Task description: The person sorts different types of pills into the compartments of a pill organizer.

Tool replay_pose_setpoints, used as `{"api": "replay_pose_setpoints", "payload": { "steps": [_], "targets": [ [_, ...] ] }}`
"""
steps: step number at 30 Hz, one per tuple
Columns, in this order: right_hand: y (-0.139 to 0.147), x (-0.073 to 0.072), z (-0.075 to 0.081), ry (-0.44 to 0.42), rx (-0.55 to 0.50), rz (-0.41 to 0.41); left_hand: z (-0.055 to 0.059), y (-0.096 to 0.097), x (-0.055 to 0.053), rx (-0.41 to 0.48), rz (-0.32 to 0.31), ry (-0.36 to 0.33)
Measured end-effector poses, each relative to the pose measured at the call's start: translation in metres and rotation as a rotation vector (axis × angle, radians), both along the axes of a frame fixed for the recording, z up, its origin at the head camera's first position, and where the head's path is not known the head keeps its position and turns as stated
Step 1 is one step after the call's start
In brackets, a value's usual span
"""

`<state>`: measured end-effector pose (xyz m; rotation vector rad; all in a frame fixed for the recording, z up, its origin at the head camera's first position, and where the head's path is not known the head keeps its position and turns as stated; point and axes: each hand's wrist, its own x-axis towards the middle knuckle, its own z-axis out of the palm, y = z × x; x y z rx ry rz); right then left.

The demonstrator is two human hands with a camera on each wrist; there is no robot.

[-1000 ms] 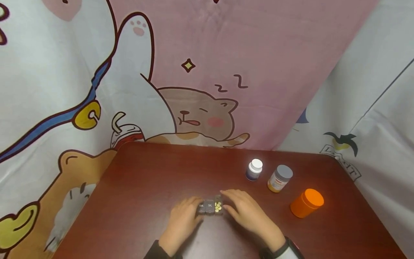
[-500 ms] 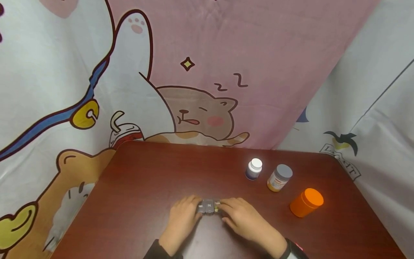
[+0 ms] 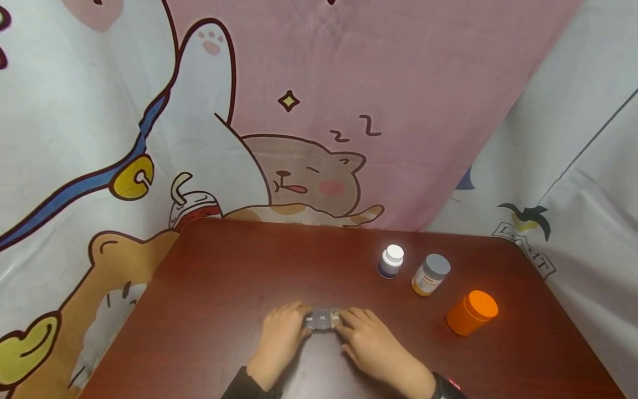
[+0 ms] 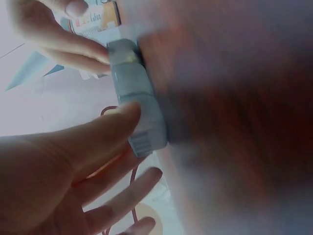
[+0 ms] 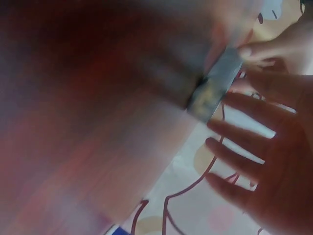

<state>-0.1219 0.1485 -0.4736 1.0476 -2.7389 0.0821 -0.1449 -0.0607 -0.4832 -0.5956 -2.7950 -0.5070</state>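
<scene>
A small grey pill organizer (image 3: 323,320) with lettered lids lies on the table between both hands. My left hand (image 3: 281,338) pinches its left end, with the thumb (image 4: 124,115) on the near side in the left wrist view. At the right end, the lid is down, and fingertips of my right hand (image 3: 371,341) touch it. The right hand's fingers are mostly straight in the right wrist view. Through the end compartment (image 5: 208,100) yellowish pills show, blurred. The far side of the organizer's left end is hidden by the left hand.
Right of the hands stand a white-capped bottle (image 3: 391,261), a grey-lidded jar (image 3: 431,275) and an orange bottle (image 3: 472,313). The brown table (image 3: 224,277) ends at a cartoon-printed curtain (image 3: 423,111) behind it.
The right hand has folded down the raised lid of the right-end compartment, covering the yellow pills. The left hand keeps its hold, almost still.
</scene>
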Motion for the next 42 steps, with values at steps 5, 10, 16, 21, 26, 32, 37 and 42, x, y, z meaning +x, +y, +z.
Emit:
{"api": "replay_pose_setpoints", "payload": {
  "steps": [5, 10, 16, 21, 26, 32, 37, 42],
  "targets": [
    [-0.008, 0.006, -0.003, 0.017, 0.035, -0.039, 0.001, -0.001, -0.003, -0.007, -0.004, -0.008],
    [-0.008, 0.006, -0.005, 0.02, -0.026, -0.051, 0.0, -0.002, -0.005, -0.001, -0.018, -0.036],
    [-0.011, 0.002, -0.005, 0.042, -0.073, -0.073, -0.001, -0.003, -0.005, 0.011, -0.024, -0.029],
    [-0.026, -0.003, 0.002, 0.091, -0.027, -0.076, 0.0, -0.006, -0.006, 0.015, -0.03, -0.034],
    [-0.044, -0.01, 0.004, 0.121, 0.037, -0.061, 0.0, -0.007, -0.008, -0.005, -0.028, -0.032],
    [-0.06, -0.022, 0.004, 0.219, 0.109, -0.105, 0.001, -0.005, -0.008, -0.039, -0.013, -0.033],
    [-0.066, -0.026, 0.004, 0.308, 0.182, -0.112, 0.002, -0.004, -0.007, -0.049, -0.009, -0.033],
    [-0.066, -0.03, 0.005, 0.267, 0.137, -0.126, 0.003, -0.004, -0.006, -0.069, -0.008, -0.016]
  ]
}}
